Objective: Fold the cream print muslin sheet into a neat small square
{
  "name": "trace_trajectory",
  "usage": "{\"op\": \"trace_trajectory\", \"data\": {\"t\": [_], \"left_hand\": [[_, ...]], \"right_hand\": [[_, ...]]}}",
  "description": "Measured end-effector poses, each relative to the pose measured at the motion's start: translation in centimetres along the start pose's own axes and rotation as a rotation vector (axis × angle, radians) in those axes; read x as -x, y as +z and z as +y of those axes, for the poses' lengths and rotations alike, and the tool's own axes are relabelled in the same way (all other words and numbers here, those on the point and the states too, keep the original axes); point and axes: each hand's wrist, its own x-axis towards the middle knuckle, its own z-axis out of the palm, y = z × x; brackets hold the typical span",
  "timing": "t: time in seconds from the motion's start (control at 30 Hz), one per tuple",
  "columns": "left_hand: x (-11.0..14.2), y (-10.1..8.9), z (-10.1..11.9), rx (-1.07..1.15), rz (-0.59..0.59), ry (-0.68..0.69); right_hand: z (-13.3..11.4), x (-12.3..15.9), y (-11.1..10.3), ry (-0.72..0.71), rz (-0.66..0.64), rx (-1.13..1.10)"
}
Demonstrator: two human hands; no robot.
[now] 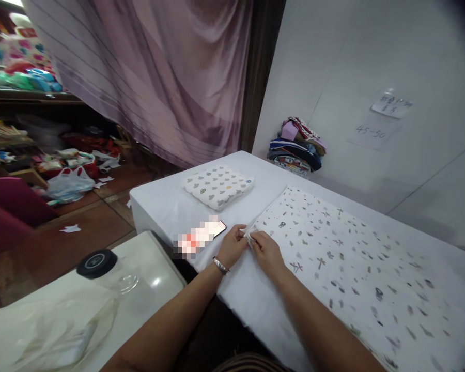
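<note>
A white cloth [318, 248] with a small plant print lies spread over the white-covered table [263, 310]. At its near left corner my left hand [233, 245] pinches the fabric edge, and a bracelet circles that wrist. Close beside it, my right hand [266, 252] is closed on the same bunched corner, thumb and fingers together. The small bit of fabric between the fingertips is mostly hidden. Left of my hands rests a phone [218, 227] with a lit, partly blurred screen. Beyond it sits a folded white cloth [219, 186] with a grey cloud-like print.
A stack of folded fabrics [296, 144] stands against the wall at the table's far side. On the left, a white side table [139, 268] carries a jar with a black lid [96, 262] and a plastic bag [50, 325]. A pinkish curtain [170, 77] hangs behind.
</note>
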Motion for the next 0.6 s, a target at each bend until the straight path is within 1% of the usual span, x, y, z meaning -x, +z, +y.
{"op": "trace_trajectory", "data": {"t": [0.1,0.2,0.37,0.47,0.53,0.6], "left_hand": [[0.1,-0.1,0.2,-0.001,-0.021,0.025],[0.1,-0.1,0.1,-0.038,-0.014,0.021],[-0.1,-0.1,-0.2,-0.149,0.027,0.020],[-0.2,-0.2,0.1,-0.327,0.062,0.035],[-0.1,-0.3,0.5,-0.508,0.106,0.057],[0.1,-0.4,0.9,-0.704,0.135,0.072]], "right_hand": [[-0.6,0.3,0.0,-0.009,0.018,0.005],[-1.0,0.3,0.0,0.010,0.013,-0.077],[-0.3,-0.3,0.1,0.136,-0.021,-0.290],[0.1,-0.4,-0.3,0.154,-0.052,-0.293],[0.0,-0.2,-0.8,0.104,-0.055,-0.203],[-0.2,0.3,-1.5,0.027,-0.103,-0.100]]}}
